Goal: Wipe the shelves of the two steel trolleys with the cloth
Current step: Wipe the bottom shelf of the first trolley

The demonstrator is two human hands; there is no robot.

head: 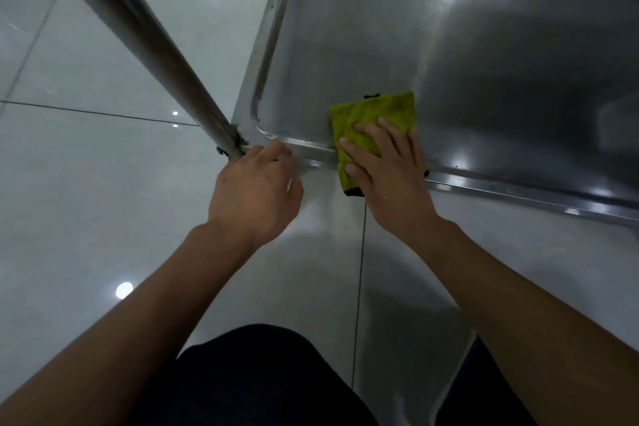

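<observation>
A low steel trolley shelf (466, 62) with a raised rim fills the upper right of the head view. A folded yellow-green cloth (377, 111) lies over the shelf's near rim, partly on the tray surface. My right hand (387, 173) presses flat on the cloth with straight fingers spread. My left hand (256, 190) grips the shelf's near-left corner rim, fingers curled over the edge beside the upright post (138, 34).
The slanted steel post rises from the shelf corner toward the upper left. Glossy pale floor tiles (86, 183) surround the trolley. My dark-clothed knee (259, 380) is at the bottom centre. Another shelf's dark underside shows at the top right edge.
</observation>
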